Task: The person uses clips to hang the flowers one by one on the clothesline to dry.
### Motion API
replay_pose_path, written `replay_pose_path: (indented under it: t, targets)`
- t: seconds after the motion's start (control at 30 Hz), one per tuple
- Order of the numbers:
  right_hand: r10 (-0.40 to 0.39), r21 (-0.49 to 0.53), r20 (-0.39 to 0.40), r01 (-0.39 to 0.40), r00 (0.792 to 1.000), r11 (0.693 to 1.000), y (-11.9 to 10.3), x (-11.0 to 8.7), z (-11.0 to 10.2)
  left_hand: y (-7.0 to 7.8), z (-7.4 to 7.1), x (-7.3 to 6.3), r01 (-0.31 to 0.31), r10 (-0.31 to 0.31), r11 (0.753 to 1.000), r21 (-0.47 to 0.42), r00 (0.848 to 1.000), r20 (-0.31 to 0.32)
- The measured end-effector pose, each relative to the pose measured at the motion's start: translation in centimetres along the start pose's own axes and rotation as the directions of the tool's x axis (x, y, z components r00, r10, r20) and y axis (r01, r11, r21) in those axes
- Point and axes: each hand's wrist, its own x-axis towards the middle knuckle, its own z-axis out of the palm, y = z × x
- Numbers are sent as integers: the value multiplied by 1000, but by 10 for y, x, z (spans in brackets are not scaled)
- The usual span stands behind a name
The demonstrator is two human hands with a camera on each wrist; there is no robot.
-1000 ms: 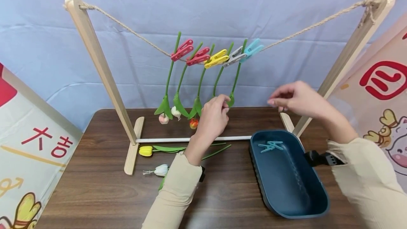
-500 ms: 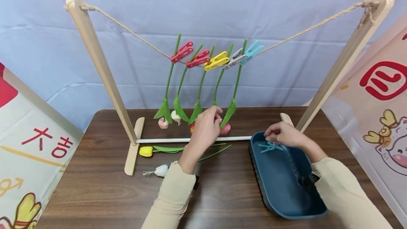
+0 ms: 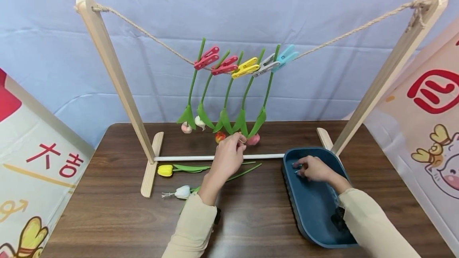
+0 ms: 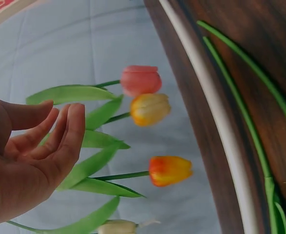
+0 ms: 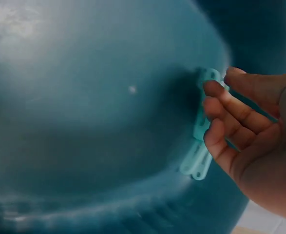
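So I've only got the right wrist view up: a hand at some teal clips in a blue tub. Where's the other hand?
Observer: The left hand is at the lower ends of the hanging flowers, near the blooms.
Operator: What's holding those flowers up?
Observer: Five clips along a rope: two red, one yellow, one grey and one light blue.
Operator: Any flowers lying down?
Observer: Yes, a yellow flower and a white flower lie on the table.
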Motion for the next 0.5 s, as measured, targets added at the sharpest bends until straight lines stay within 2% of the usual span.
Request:
replay_pose_path:
  t: [0.23,0.5]
  targets:
    - [4,-13,-50,-5,999,1000,5,0,9,-8,5,-7,26,-26,1000,5,999,24]
    - [-54,-96,-136,41,989,995,1,-1,5,-14,5,-13,34,-35,999,12,999,40]
